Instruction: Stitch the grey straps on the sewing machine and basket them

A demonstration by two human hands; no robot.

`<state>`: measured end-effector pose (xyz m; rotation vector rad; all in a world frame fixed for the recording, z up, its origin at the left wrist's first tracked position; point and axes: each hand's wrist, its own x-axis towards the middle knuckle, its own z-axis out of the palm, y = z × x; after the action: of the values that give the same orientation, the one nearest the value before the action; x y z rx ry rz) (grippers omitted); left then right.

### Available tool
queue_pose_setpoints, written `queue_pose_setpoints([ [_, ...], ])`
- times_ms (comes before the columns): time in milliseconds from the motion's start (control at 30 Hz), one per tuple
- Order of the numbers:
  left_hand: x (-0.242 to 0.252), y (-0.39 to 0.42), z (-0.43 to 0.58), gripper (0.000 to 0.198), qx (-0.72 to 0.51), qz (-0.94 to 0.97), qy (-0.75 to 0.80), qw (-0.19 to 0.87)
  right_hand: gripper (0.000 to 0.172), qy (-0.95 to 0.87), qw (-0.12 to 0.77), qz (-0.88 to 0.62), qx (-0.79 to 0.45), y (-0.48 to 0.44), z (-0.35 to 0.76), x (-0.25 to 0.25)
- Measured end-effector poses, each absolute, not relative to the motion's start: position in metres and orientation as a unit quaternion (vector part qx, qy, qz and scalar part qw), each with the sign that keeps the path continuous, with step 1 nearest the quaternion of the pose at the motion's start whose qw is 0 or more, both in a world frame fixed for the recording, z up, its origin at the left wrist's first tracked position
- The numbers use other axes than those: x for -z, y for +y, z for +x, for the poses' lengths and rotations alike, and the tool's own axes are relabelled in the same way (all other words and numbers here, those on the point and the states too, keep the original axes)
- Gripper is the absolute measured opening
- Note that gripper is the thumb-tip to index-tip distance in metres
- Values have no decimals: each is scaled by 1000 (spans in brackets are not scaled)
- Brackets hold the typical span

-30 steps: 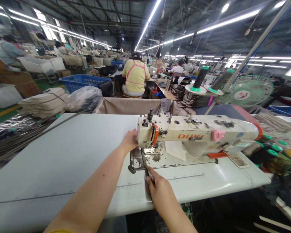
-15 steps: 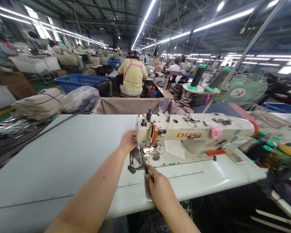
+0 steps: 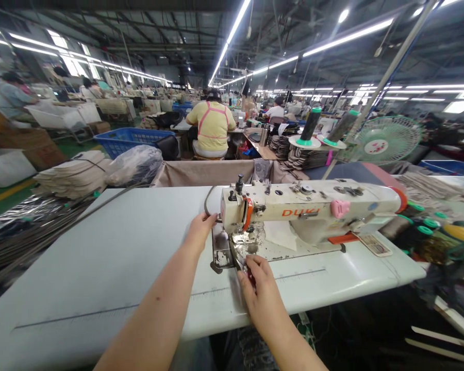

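A cream sewing machine (image 3: 313, 208) stands on the white table (image 3: 100, 257). My left hand (image 3: 201, 229) rests against the left end of the machine head, fingers curled on a dark strap (image 3: 208, 202) that loops up behind it. My right hand (image 3: 261, 291) lies on the table just in front of the worn needle plate (image 3: 222, 252). Its fingers are pinched on the strap's near end, where a bit of red shows. The strap runs under the presser foot between my hands.
Two thread cones (image 3: 309, 126) and a green fan (image 3: 384, 141) stand behind the machine. Green-capped spools (image 3: 429, 226) crowd the table's right end. Folded beige cloth (image 3: 75, 175), a plastic bag (image 3: 135, 165) and a blue basket (image 3: 133, 139) lie far left. A person in yellow (image 3: 212, 129) sits ahead.
My right hand has slid forward to the needle plate. The dark strap now arcs up beyond my left hand at the machine's end. The view has shifted slightly.
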<state>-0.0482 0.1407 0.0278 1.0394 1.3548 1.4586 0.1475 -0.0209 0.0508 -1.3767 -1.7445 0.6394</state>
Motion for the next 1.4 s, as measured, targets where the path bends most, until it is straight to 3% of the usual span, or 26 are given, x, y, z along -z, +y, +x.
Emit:
queue_pose_setpoints([
  [167, -37, 106, -56, 38, -649, 351, 488, 467, 28, -681, 390, -496, -371, -21, 132, -61],
  [400, -38, 47, -80, 41, -670, 335, 494, 441, 65, -521, 349, -454, -633, -4, 106, -49],
  [800, -32, -16, -107, 33, -625, 419, 553, 358, 60, -465, 335, -410, -710, 29, 74, -46],
  [1167, -42, -51, -118, 29, -603, 451, 575, 319, 57, -542, 288, -377, -693, 30, 58, -57],
  [1267, -38, -56, -124, 31, -601, 439, 581, 330, 48, -575, 297, -392, -654, 25, 63, -60],
  [1333, -34, -58, -130, 34, -589, 431, 590, 345, 36, -616, 312, -425, -585, 19, 71, -63],
  [1400, -31, -61, -137, 38, -575, 420, 601, 363, 29, -698, 310, -482, -429, 10, 82, -65],
])
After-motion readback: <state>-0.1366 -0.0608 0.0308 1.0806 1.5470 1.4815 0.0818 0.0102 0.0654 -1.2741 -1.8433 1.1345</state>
